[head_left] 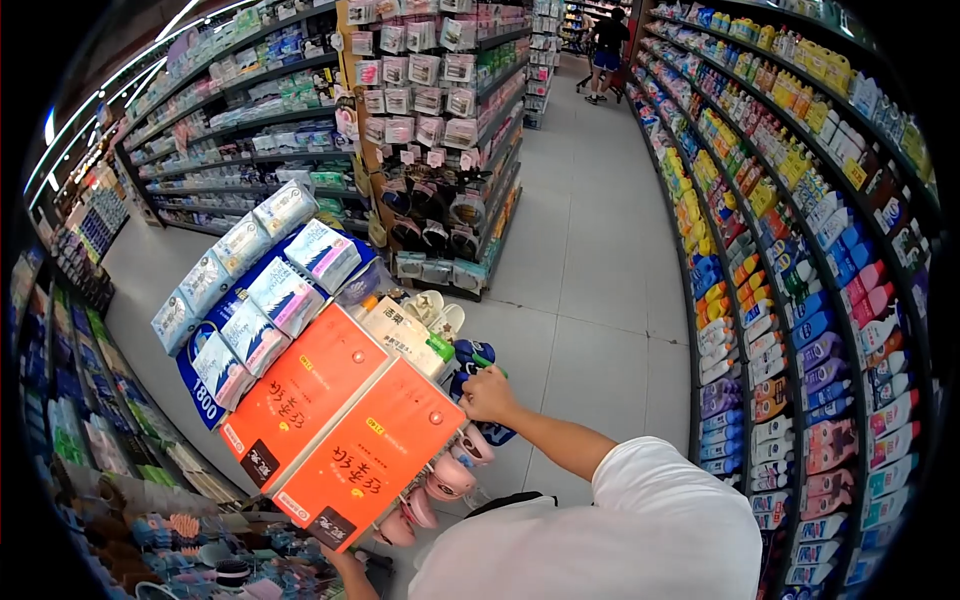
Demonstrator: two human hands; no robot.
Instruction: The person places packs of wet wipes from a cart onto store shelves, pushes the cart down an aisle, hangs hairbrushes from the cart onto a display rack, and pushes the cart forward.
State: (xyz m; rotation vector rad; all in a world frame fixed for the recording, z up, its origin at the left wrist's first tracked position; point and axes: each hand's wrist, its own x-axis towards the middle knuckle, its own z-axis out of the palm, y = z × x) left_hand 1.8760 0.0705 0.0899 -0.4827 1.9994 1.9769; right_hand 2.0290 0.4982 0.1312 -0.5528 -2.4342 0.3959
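My right hand [488, 395] is closed in a fist around what looks like a green handle [483, 358], beside the corner of an orange package. My left hand [345, 568] is low in the view under the near edge of the load, its fingers hidden. Two large orange packages [375, 445] with printed lettering lie side by side between my hands. Beyond them are several light-blue and white tissue packs [285, 295] on a blue package marked 1800 [203, 392]. Pink slippers [450, 478] hang along the near side.
A shelf of bottles [770, 330] runs along the right. A rack of small hanging packs [430, 120] stands ahead, left of the tiled aisle floor [580, 260]. A person in dark clothing [608, 50] stands far down the aisle. Brushes and combs [200, 560] hang at lower left.
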